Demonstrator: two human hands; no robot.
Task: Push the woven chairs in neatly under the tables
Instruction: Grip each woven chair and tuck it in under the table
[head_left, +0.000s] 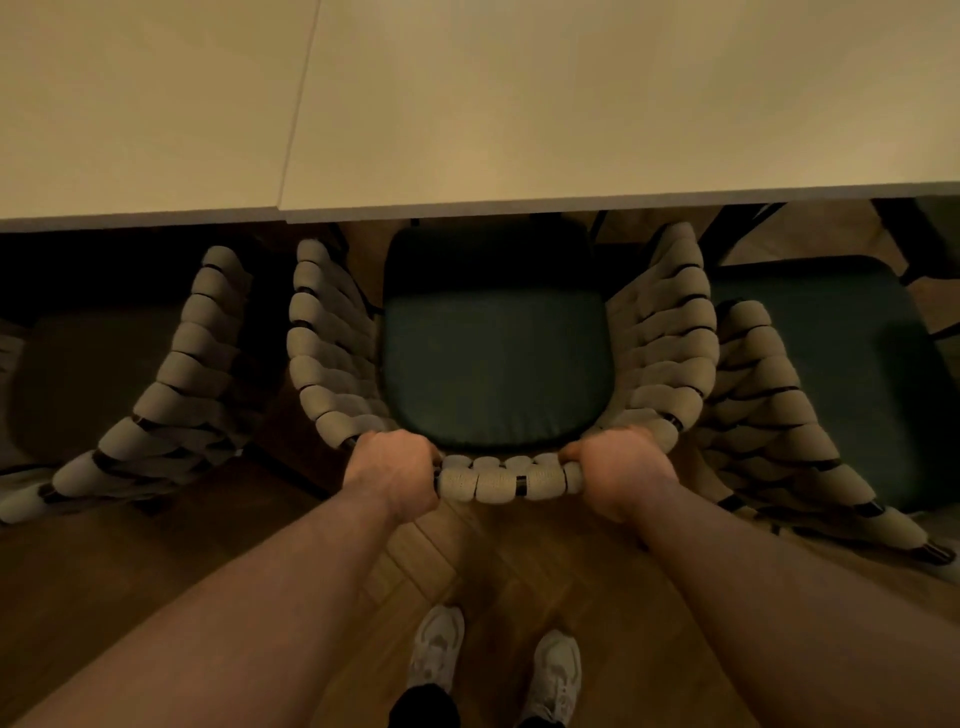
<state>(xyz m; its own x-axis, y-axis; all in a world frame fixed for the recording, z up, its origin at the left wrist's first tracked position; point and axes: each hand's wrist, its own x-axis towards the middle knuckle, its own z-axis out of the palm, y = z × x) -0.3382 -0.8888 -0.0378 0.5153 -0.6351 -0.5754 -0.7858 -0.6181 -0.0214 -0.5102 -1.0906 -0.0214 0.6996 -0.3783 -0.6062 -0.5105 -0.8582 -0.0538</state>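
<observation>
A woven chair (332, 353) with thick beige rope wrapped on a dark frame and a dark green seat cushion (493, 364) stands right in front of me. Its front part sits under the edge of a pale table (571, 104). My left hand (395, 478) grips the top rail of the chair's back at its left side. My right hand (618, 473) grips the same rail at its right side. Both sets of fingers curl over the rail towards the cushion.
A second woven chair (171, 395) stands to the left, a third (789, 426) to the right with a green cushion. Another pale table (130, 104) joins on the left. Below are a wooden herringbone floor (493, 561) and my white shoes (436, 649).
</observation>
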